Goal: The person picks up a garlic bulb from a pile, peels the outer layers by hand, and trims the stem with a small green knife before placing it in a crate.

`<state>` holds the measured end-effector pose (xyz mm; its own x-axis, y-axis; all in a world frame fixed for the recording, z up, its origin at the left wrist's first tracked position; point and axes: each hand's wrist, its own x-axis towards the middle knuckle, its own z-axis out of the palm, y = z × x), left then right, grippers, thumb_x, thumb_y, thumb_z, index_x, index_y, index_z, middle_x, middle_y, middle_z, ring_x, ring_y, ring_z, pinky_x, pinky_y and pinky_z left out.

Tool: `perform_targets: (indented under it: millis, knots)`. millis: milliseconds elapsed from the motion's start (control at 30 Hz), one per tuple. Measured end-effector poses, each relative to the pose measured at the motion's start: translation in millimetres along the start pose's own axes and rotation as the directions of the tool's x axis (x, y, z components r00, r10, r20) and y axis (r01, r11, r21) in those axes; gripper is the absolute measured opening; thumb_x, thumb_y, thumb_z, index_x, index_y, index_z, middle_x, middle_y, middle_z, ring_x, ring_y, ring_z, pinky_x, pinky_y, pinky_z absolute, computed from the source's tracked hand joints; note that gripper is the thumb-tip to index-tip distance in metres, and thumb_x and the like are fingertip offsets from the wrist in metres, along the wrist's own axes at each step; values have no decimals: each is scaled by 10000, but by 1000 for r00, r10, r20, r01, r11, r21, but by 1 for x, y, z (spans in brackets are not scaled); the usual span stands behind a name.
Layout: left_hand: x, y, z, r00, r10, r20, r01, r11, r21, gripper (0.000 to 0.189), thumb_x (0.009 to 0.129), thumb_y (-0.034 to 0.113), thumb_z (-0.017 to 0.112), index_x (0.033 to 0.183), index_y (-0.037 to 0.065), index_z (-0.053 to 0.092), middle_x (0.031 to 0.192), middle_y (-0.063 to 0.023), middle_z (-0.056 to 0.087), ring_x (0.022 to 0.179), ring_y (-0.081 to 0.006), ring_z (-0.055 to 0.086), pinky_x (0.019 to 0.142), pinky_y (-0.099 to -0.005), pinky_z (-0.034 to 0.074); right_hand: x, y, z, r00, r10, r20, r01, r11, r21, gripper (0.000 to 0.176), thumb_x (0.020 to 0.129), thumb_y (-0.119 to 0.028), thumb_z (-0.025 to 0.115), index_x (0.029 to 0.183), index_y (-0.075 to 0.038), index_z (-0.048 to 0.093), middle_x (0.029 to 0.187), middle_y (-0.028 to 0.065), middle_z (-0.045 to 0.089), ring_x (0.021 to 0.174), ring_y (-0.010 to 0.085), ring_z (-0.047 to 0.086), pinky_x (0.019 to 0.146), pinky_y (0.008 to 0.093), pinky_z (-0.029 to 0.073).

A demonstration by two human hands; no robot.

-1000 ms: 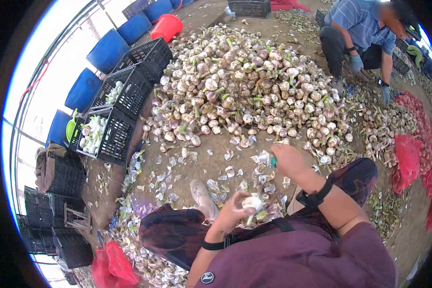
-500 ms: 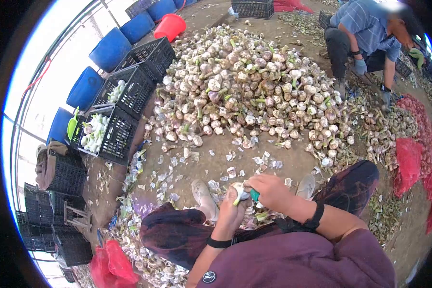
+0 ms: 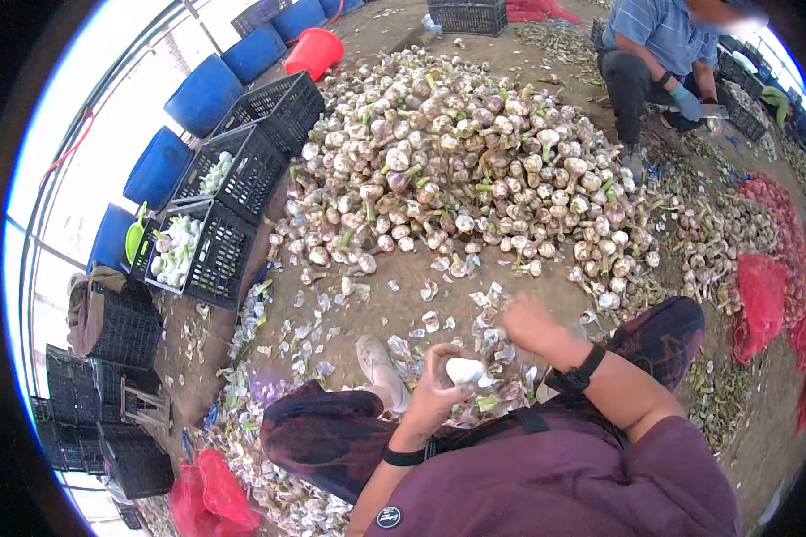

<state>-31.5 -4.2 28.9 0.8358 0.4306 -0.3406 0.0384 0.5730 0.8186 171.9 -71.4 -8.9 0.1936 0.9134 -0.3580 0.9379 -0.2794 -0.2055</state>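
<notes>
My left hand (image 3: 428, 394), above my lap, has its fingers curled round a garlic bulb (image 3: 464, 371), whose white, clean side faces up. My right hand (image 3: 535, 329) is a closed fist, raised to the right of the bulb and apart from it. What it grips is hidden in the fist. Beyond my hands lies a large heap of garlic bulbs (image 3: 457, 161) with dirty skins and cut stems. Loose garlic skins (image 3: 304, 345) litter the ground around my shoes.
Black crates (image 3: 228, 255) line the left side, one holding white bulbs (image 3: 177, 251). Behind them stand blue tubs (image 3: 204, 94) and a red bucket (image 3: 315, 52). Red net bags (image 3: 761, 304) lie at right. A gloved co-worker (image 3: 658, 63) crouches at upper right, holding a flat blade.
My right hand has moved away from the bulb, up and to the right; the green thing in it no longer shows. The bulb's white side now faces up. The co-worker's hands have lifted.
</notes>
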Motion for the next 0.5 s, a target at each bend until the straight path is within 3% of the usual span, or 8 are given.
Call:
perform_targets:
  millis: [67,133,200,267,367,433,467,500]
  knots:
    - [8,-12,-9,981,164,-107,-143,972,187,609,636,-17,714,1135,45,370,1066,-62,468,985,-160,490,833,-275,435,-4,-7,-7,929,-26,369,25,1000,7,358,736,-20,495,1088,-16,558,1041,170,600,969,288,577,821,379,469]
    - [13,-15,-9,942,262,-211,-184,926,331,604,633,-22,714,1128,42,375,1016,-77,492,928,-170,511,799,-294,453,-7,-12,1,985,-170,-11,149,832,535,388,749,-25,500,1136,-15,536,1091,175,584,1027,286,554,862,380,448]
    - [17,-16,-9,932,252,-262,-62,820,569,599,615,-37,694,1128,15,388,1037,-132,503,944,-206,525,828,-307,441,-8,-28,2,983,-113,-144,173,316,933,410,807,-83,521,1213,-32,494,1176,175,546,1105,250,512,896,348,420]
    - [21,-19,-11,904,325,-277,-3,653,757,588,593,-19,697,1117,-10,431,1028,-188,521,965,-279,533,857,-346,418,-13,-41,8,980,-118,-158,194,449,872,394,852,-125,527,1236,-49,478,1204,138,531,1121,210,493,914,326,403]
    - [24,-30,-22,869,441,-224,-91,588,804,673,623,70,701,1206,-13,377,1118,-218,472,1067,-316,475,909,-370,385,10,-56,22,916,-145,374,-391,-115,913,341,903,-132,474,1235,-55,463,1141,91,549,1023,221,541,891,345,447]
    - [24,-31,-28,806,423,-415,-138,815,563,613,704,85,667,1223,-16,357,1155,-189,452,1070,-289,465,930,-348,370,35,-41,67,812,-87,577,-560,-391,730,265,909,-164,458,1154,-69,495,991,91,584,877,203,593,791,343,541]
    - [28,-46,-40,729,442,-523,-184,862,473,575,726,70,651,1215,-10,361,1143,-167,455,1059,-266,467,918,-340,377,53,-30,85,753,-67,655,-619,-409,670,235,912,-176,457,1123,-81,495,979,91,595,869,219,594,764,337,538]
    - [33,-52,-52,651,437,-620,-240,894,378,538,747,56,635,1208,-4,364,1131,-145,458,1047,-242,469,905,-333,384,92,-18,105,914,-74,399,-404,-81,911,237,914,-188,458,1123,-82,491,972,94,596,861,215,592,746,337,533]
